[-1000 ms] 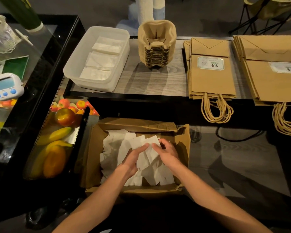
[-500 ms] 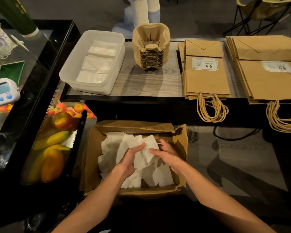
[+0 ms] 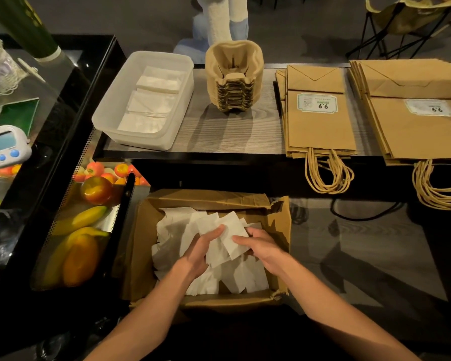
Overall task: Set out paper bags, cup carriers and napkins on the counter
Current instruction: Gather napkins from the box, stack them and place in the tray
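Observation:
An open cardboard box (image 3: 138, 251) in front of me holds several loose white napkins (image 3: 172, 230). My left hand (image 3: 198, 252) and my right hand (image 3: 261, 247) are both inside it, each gripping a bunch of napkins (image 3: 232, 238) held between them. On the counter beyond, a white plastic tub (image 3: 110, 118) holds folded napkins (image 3: 151, 100). A stack of pulp cup carriers (image 3: 233, 74) stands beside it. Two stacks of brown paper bags (image 3: 320, 126) (image 3: 417, 131) lie flat to the right, handles hanging over the edge.
A glass case with apples and bananas (image 3: 84, 217) sits left of the box. A white digital timer (image 3: 4, 145) rests on the black top at far left. A dark cable (image 3: 362, 217) lies on the floor to the right.
Both hands have gathered the napkins and lifted them slightly within the box, the fingers closing more around the bunch.

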